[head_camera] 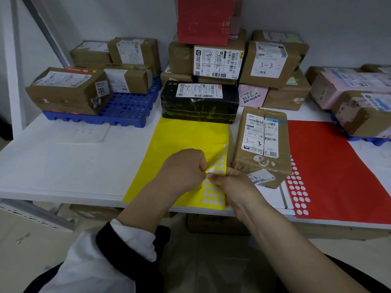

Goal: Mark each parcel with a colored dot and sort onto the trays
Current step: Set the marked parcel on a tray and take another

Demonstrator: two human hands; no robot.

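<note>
At far left, a blue tray (127, 111) carried brown parcels (67, 89). Near the table (63, 157) edge, our left hand (182, 172) and right hand (234, 187) pinched the yellow dot sheet (186, 136), fingertips meeting; we could not tell whether they held a dot. Just right lay the parcel marked 3-3 (262, 144), at the red dot sheet (330, 166).

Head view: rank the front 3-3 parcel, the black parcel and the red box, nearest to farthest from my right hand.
1. Front 3-3 parcel, just right of the right hand.
2. Black parcel, behind the yellow sticker sheet.
3. Red box, topmost at the back.
</note>
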